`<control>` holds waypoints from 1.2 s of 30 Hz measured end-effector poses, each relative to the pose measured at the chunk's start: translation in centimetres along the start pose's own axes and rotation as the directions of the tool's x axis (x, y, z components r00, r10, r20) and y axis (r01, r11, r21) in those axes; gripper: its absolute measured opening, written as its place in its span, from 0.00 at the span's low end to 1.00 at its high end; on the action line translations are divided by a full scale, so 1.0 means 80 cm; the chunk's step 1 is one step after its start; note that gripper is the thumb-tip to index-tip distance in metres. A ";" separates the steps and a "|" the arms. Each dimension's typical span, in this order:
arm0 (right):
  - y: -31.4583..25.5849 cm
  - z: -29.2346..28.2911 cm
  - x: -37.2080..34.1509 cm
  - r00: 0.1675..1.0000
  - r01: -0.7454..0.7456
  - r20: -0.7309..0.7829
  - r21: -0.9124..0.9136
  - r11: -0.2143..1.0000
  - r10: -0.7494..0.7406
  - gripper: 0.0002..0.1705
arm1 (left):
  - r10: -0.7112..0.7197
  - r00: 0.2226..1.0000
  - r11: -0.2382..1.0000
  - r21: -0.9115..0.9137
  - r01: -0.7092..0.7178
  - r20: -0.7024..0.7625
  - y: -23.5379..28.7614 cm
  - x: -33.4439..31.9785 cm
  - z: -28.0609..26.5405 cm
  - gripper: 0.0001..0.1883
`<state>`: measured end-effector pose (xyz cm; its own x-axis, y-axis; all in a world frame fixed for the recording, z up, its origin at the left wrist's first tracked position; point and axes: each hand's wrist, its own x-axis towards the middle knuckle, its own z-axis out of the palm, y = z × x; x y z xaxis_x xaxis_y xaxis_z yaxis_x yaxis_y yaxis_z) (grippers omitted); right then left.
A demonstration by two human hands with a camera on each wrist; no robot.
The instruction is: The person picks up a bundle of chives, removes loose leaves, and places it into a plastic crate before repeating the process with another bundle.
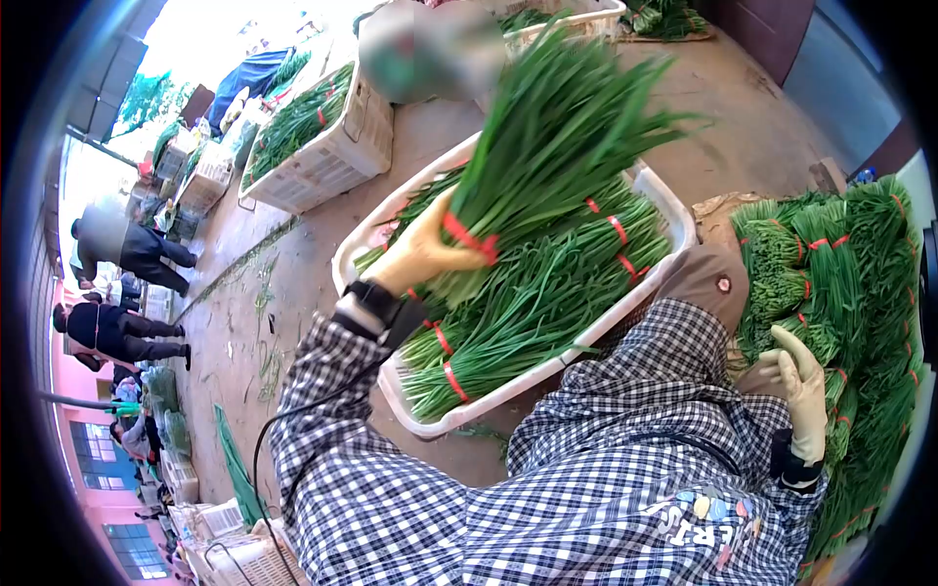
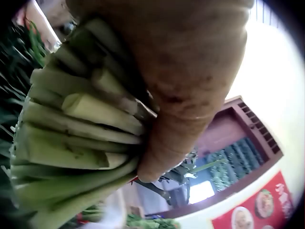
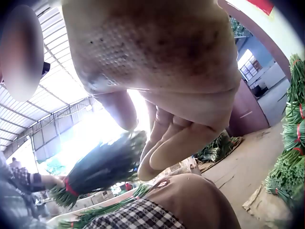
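My gloved left hand (image 1: 425, 252) grips a bunch of garlic chives (image 1: 562, 132) near its red band, above a white plastic crate (image 1: 469, 418). The long leaves fan up and to the right. In the left wrist view, the pale cut stalk ends (image 2: 71, 138) show beside the gloved thumb (image 2: 176, 129). More banded chives (image 1: 528, 337) lie in the crate. My gloved right hand (image 1: 803, 400) hangs beside my lap, near the stacked bunches at the right, its fingers (image 3: 176, 148) loosely bent and holding nothing.
Stacked banded bunches (image 1: 860, 293) lie at my right. Another full crate (image 1: 342, 146) stands ahead to the left, and one more crate (image 1: 576, 21) is at the top. People (image 1: 127, 244) stand farther off on the left. My knee (image 1: 708, 283) is against the crate's near side.
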<state>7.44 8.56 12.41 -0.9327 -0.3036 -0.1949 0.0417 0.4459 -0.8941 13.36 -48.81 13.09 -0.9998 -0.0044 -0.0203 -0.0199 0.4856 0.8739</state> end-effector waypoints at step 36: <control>0.043 0.004 0.026 0.988 -0.108 0.113 -0.006 0.994 0.108 0.24 | -0.364 0.931 0.728 0.614 0.305 -0.030 -0.171 -0.087 0.096 0.54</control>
<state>5.74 9.21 8.82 -0.8763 -0.3463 -0.3348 0.1402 0.4815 -0.8652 20.62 -48.70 -2.49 -0.9235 -0.2077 -0.3226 -0.3158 0.8890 0.3315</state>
